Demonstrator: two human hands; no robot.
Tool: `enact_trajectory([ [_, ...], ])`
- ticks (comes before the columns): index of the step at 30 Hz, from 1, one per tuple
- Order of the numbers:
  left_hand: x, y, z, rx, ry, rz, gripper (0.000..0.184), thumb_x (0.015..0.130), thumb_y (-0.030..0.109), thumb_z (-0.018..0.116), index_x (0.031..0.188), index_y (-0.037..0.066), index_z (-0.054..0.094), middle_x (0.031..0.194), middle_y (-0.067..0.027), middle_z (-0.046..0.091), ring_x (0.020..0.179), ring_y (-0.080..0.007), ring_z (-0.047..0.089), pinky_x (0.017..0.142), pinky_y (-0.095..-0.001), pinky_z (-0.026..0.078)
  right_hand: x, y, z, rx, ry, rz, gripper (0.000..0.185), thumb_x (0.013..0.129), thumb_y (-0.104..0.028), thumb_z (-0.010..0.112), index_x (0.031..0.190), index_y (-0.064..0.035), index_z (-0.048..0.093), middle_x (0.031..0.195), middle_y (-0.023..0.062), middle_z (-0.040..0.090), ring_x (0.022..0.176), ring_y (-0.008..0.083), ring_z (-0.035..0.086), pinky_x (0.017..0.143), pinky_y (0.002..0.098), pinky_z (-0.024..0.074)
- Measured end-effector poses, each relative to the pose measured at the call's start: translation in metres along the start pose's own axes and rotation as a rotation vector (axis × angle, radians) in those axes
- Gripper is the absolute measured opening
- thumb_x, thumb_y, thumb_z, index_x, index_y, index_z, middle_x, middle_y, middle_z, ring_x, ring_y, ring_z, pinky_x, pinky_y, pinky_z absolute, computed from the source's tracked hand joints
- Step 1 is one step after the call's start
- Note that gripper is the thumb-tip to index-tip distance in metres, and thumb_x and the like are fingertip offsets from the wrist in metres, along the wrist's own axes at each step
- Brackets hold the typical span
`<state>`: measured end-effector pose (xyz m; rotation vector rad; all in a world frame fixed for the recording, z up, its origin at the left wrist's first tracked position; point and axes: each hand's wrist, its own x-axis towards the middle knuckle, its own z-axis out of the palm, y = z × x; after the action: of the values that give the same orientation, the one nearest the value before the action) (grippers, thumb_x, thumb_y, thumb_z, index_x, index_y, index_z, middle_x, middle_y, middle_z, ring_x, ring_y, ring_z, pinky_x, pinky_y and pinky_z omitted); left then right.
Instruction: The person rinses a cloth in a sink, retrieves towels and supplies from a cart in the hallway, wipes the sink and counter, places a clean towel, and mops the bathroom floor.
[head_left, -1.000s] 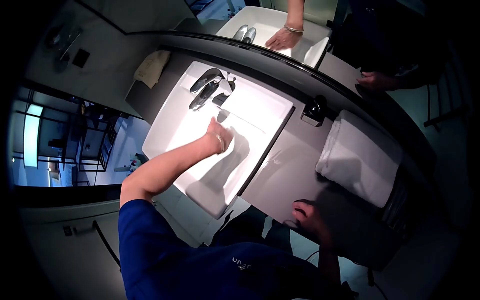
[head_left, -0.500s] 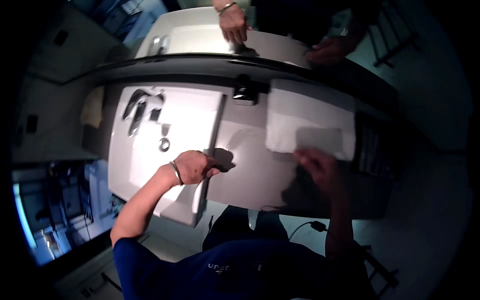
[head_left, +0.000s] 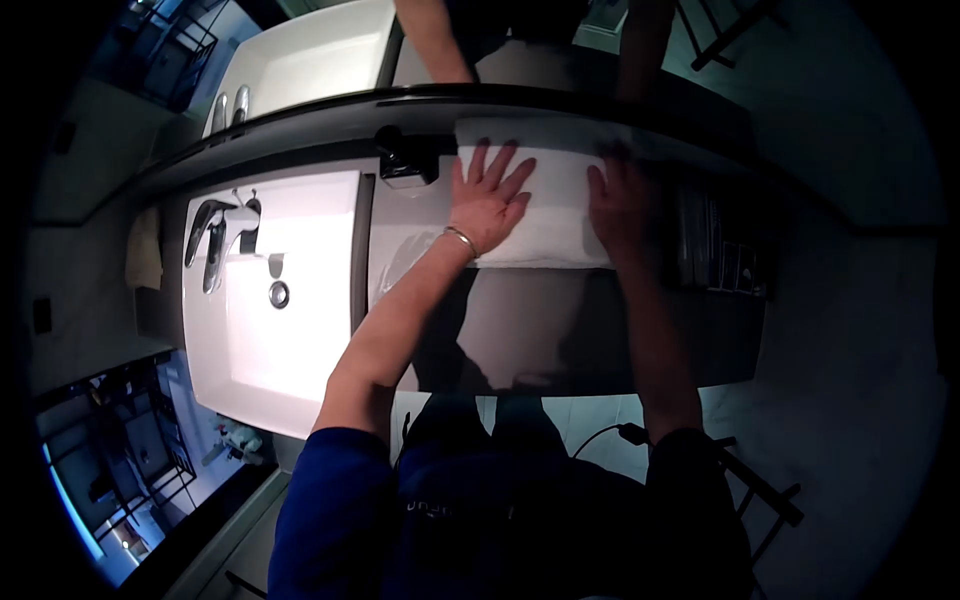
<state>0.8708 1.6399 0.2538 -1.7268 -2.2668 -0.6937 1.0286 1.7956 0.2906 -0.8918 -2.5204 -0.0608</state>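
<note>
A folded white towel (head_left: 555, 225) lies on the grey counter (head_left: 540, 320), close to the mirror's lower edge. My left hand (head_left: 487, 207), with a bracelet at the wrist, rests flat on the towel's left part, fingers spread. On the towel's right part is my right hand (head_left: 622, 205), in deep shadow; its thumb stands apart from the fingers. Neither hand grips anything. Just left of the towel, a dark square bottle (head_left: 405, 165) stands against the mirror side.
Left of the towel is a white sink (head_left: 320, 345) with a chrome faucet (head_left: 214, 240) and a drain (head_left: 279, 294). Dark upright items (head_left: 715, 240) stand in a row at the counter's right end. A mirror runs along the back. A beige cloth (head_left: 144, 248) hangs at far left.
My left hand has moved from the sink's right edge onto the towel and spread its fingers. My right hand has moved from the towel's front edge up onto it. The camera view has shifted.
</note>
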Motion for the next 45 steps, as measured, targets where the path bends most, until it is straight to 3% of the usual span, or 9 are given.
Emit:
enact_trajectory([
  [7,-0.048,0.05,-0.063,-0.224,0.312,-0.243,0.05,0.076,0.018,0.062,0.122,0.005,0.047,0.129,-0.0195,0.042,0.119,-0.0393,0.037,0.095,-0.0498,0.031,-0.045,0.04,-0.028,1.068,-0.254,0.685,0.083,0.077,-0.034,0.07,0.14,-0.0051,0.025,0.132,0.0198,0.042,0.116,0.0271,0.046,0.096,0.0369,0.0387],
  [12,-0.119,0.125,-0.08,-1.925,-0.381,-1.518,0.038,0.084,0.025,0.065,0.115,0.01,0.049,0.099,-0.004,0.059,0.087,-0.0146,0.059,0.071,-0.0311,0.049,-0.071,0.023,-0.066,1.15,-0.569,0.871,0.078,0.071,-0.03,0.075,0.131,0.0026,0.038,0.125,0.0158,0.049,0.111,0.0253,0.05,0.093,0.0339,0.0401],
  [22,-0.136,0.104,-0.061,-1.693,-0.088,-1.202,0.056,0.075,0.005,0.07,0.123,-0.003,0.04,0.106,-0.0097,0.06,0.098,-0.0147,0.059,0.079,-0.0299,0.051,-0.271,-0.093,-0.104,1.584,-0.823,1.312,0.039,0.082,-0.013,0.065,0.118,-0.0028,0.054,0.102,0.0074,0.06,0.095,0.0199,0.057,0.085,0.0312,0.0447],
  [25,-0.131,0.089,-0.077,-1.772,-0.481,-0.957,0.051,0.072,-0.001,0.069,0.119,-0.003,0.051,0.096,-0.0087,0.066,0.084,-0.0139,0.063,0.078,-0.0268,0.05,-0.23,-0.063,-0.18,0.892,-1.382,-0.176,0.036,0.081,-0.023,0.067,0.114,-0.0103,0.06,0.115,0.0093,0.058,0.104,0.0187,0.056,0.095,0.0342,0.0409],
  [28,-0.102,0.078,-0.08,-1.716,-0.847,-0.582,0.053,0.069,-0.004,0.068,0.119,-0.003,0.053,0.097,-0.0078,0.066,0.084,-0.0118,0.062,0.077,-0.0253,0.049,-0.198,-0.01,-0.208,1.419,-0.95,0.707,0.047,0.075,-0.001,0.069,0.119,-0.0046,0.052,0.109,0.0089,0.059,0.096,0.0174,0.06,0.083,0.0326,0.0513],
  [30,-0.093,0.073,-0.06,-1.667,-0.944,-0.481,0.055,0.068,0.001,0.07,0.119,-0.003,0.053,0.095,-0.009,0.066,0.082,-0.0128,0.062,0.076,-0.0252,0.049,-0.177,0.008,-0.196,0.99,-0.468,0.539,0.079,0.068,-0.012,0.073,0.137,-0.009,0.034,0.129,0.017,0.046,0.115,0.027,0.05,0.092,0.0406,0.045],
  [38,-0.114,0.063,-0.079,-1.072,-0.518,-0.543,0.044,0.085,0.027,0.063,0.117,-0.002,0.053,0.096,-0.0114,0.061,0.087,-0.0174,0.057,0.078,-0.0271,0.046,-0.235,0.018,-0.15,0.851,-0.726,1.096,0.092,0.067,-0.049,0.074,0.136,-0.0022,0.034,0.128,0.0198,0.048,0.117,0.0313,0.048,0.099,0.0402,0.0365],
  [43,-0.249,0.065,-0.112,-1.301,-0.915,-1.048,0.055,0.086,0.039,0.06,0.131,0.013,0.04,0.106,0.0015,0.057,0.091,-0.0097,0.055,0.071,-0.0223,0.046,-0.317,-0.001,-0.175,1.115,-0.661,1.187,0.086,0.071,-0.06,0.065,0.125,0.0038,0.046,0.12,0.019,0.053,0.107,0.0282,0.054,0.091,0.0369,0.0424],
  [45,-0.261,0.107,-0.126,-1.364,-0.811,-0.662,0.065,0.08,0.023,0.07,0.131,0.002,0.036,0.122,-0.0093,0.051,0.111,-0.0203,0.049,0.085,-0.0381,0.047,-0.345,-0.016,-0.177,1.175,-0.748,1.294,0.085,0.069,-0.063,0.065,0.118,0.0055,0.052,0.111,0.0168,0.058,0.096,0.0259,0.059,0.082,0.0361,0.0473],
])
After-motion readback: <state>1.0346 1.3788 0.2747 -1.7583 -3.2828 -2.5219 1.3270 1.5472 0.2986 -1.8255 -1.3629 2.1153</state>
